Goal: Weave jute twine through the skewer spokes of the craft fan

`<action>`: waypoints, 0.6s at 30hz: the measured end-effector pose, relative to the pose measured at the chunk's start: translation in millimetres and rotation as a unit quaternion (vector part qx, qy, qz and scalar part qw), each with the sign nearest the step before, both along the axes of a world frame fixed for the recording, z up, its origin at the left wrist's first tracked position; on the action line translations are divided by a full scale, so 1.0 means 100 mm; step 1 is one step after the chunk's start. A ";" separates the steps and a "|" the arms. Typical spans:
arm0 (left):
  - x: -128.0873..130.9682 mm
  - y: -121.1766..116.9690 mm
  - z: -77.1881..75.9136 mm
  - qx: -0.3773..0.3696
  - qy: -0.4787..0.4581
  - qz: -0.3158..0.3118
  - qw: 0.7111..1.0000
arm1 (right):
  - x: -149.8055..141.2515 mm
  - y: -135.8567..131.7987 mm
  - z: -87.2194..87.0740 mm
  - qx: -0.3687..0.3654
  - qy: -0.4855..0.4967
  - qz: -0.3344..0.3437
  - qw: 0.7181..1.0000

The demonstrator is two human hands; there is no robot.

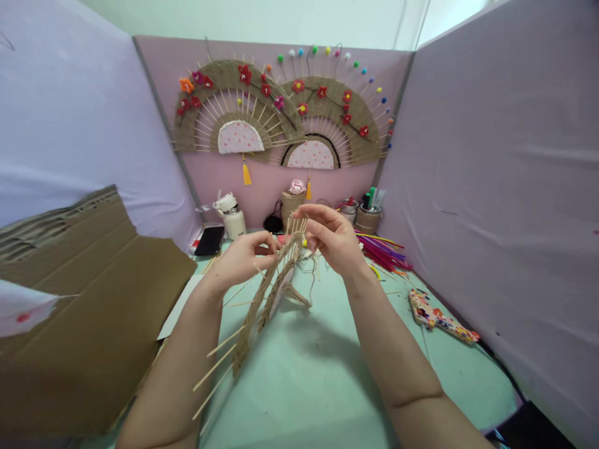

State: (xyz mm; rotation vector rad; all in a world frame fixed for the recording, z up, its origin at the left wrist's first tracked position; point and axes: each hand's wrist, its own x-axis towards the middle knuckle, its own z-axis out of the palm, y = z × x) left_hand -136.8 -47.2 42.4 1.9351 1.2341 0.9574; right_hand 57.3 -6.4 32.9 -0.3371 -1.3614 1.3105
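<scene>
Over table (pixel 318 393): two hands (pixel 246 257), one woven fan (pixel 255 307).

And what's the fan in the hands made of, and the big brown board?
Fan: pale, thin, straight sticks suggest matte wood or bamboo; the coarse, ribbed brown weave looks like twine, perhaps jute. Board: dull cardboard, with wavy layers showing at its top edge.

Cardboard (pixel 107 312) cropped at left edge; black object (pixel 533 427), lower right, also cropped, can't identify. Twine cone (pixel 291 202) partly hidden behind right hand (pixel 336 240) and fan (pixel 255 305). Forearms (pixel 397 355) cut off at bottom. Whether right hand pinches anything: unclear.
</scene>
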 end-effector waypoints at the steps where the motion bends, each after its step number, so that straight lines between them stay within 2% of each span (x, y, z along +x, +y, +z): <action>1: 0.00 -0.02 0.01 0.000 0.007 -0.008 1.000 | 0.01 -0.02 0.01 0.010 0.000 0.005 1.000; 3: 0.02 -0.05 0.03 -0.007 0.018 -0.028 0.999 | 0.03 -0.05 0.03 0.016 -0.006 0.019 1.000; 6: 0.03 -0.07 0.04 -0.012 0.030 -0.042 0.999 | 0.04 -0.04 0.04 -0.023 -0.034 0.023 0.999; 10: -0.02 -0.06 0.05 -0.012 0.043 -0.040 0.998 | 0.07 0.05 0.01 -0.089 -0.055 -0.045 0.994; 14: -0.11 -0.06 0.08 -0.008 0.059 -0.061 0.996 | 0.11 0.20 -0.07 -0.075 -0.084 -0.125 0.986; 18: -0.15 -0.07 0.11 -0.009 0.071 -0.076 0.995 | 0.10 0.35 -0.20 -0.044 -0.122 -0.147 0.981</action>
